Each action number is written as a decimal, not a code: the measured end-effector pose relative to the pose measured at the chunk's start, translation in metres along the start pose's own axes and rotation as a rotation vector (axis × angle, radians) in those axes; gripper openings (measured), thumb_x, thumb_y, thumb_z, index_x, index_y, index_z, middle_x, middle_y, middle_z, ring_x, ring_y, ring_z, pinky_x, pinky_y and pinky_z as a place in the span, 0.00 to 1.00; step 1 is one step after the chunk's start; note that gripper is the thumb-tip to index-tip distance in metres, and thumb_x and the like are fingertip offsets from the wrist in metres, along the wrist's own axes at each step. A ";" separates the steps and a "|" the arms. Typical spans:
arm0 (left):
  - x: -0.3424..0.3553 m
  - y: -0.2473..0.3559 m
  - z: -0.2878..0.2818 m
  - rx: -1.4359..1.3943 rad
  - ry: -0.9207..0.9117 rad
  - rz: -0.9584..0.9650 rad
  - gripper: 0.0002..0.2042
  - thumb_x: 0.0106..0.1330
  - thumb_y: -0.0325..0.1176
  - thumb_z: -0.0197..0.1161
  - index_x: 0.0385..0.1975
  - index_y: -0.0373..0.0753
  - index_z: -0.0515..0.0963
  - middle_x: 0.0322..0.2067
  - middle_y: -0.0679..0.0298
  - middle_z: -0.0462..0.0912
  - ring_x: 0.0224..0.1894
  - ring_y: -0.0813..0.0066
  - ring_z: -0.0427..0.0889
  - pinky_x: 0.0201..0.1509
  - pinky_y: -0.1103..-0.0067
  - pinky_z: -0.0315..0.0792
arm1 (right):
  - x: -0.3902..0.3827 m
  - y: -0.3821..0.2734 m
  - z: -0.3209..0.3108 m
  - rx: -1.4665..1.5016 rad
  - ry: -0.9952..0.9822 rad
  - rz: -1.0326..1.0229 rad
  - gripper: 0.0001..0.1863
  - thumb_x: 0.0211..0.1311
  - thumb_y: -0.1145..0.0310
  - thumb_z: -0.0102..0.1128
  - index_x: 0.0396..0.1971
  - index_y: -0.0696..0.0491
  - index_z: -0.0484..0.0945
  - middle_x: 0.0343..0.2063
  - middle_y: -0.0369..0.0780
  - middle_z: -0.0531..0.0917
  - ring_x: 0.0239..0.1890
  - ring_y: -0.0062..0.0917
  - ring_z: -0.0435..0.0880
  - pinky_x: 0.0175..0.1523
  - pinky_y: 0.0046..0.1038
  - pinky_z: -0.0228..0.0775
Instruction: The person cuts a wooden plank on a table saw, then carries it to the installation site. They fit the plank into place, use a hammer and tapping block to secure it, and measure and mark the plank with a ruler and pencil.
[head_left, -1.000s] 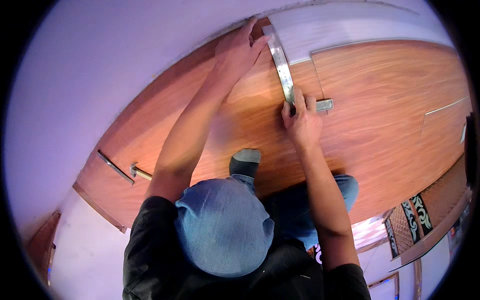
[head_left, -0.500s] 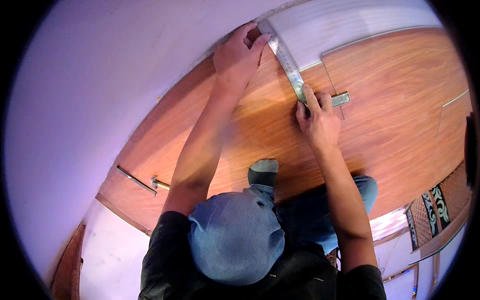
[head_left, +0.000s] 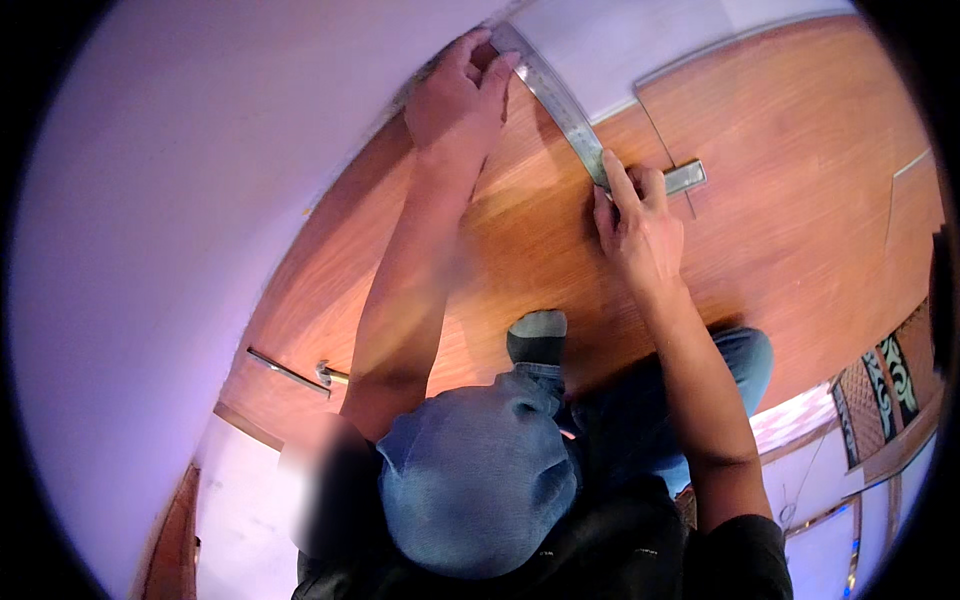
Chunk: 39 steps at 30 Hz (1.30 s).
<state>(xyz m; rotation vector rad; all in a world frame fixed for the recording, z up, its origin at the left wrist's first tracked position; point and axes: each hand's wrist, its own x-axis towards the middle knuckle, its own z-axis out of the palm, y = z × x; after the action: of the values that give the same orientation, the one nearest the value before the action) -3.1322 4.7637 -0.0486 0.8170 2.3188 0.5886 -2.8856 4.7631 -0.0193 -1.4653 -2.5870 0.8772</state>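
A steel try square (head_left: 562, 108) with a ruled blade lies across the wood-grain floor planks (head_left: 540, 230), running from the wall to the right. My left hand (head_left: 452, 108) is at the far end of the blade, by the wall, its thumb and forefinger gripping the blade's end; its other fingers are partly hidden. My right hand (head_left: 642, 225) holds the square where blade and stock meet, with the forefinger stretched along the blade. The stock pokes out to the right of that hand, over a plank joint.
A pale wall (head_left: 180, 220) curves along the left. Whitish underlay (head_left: 620, 45) shows beyond the laid planks' edge. A dark bar (head_left: 290, 372) and a hammer (head_left: 330, 374) lie left of my left forearm. My socked foot (head_left: 537, 335) rests on the planks.
The whole view has shifted a little, with the scene sitting slightly higher at the top. Both hands keep their places on the try square.
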 end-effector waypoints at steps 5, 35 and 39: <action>0.002 -0.005 0.003 0.033 0.059 0.028 0.26 0.68 0.51 0.72 0.61 0.44 0.82 0.29 0.61 0.88 0.25 0.70 0.87 0.38 0.71 0.82 | -0.001 -0.004 -0.001 0.014 0.000 0.009 0.23 0.69 0.67 0.65 0.64 0.45 0.79 0.44 0.41 0.77 0.33 0.39 0.86 0.32 0.40 0.83; -0.024 0.016 0.001 -0.083 -0.001 0.076 0.28 0.71 0.48 0.69 0.66 0.40 0.77 0.37 0.58 0.88 0.38 0.67 0.89 0.44 0.70 0.82 | -0.011 0.004 -0.019 0.023 -0.022 0.118 0.26 0.65 0.64 0.66 0.64 0.46 0.77 0.44 0.45 0.80 0.38 0.44 0.88 0.36 0.43 0.85; -0.073 0.022 0.047 0.131 0.004 0.699 0.25 0.72 0.43 0.69 0.67 0.43 0.77 0.55 0.51 0.82 0.55 0.51 0.82 0.57 0.60 0.79 | -0.062 0.055 -0.050 -0.046 0.024 0.163 0.26 0.63 0.63 0.70 0.62 0.44 0.80 0.46 0.45 0.81 0.41 0.43 0.88 0.40 0.41 0.86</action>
<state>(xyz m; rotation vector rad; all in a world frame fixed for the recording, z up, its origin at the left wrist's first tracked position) -3.0460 4.7394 -0.0414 1.7099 2.0539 0.7215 -2.7935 4.7581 0.0098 -1.7076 -2.5163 0.8145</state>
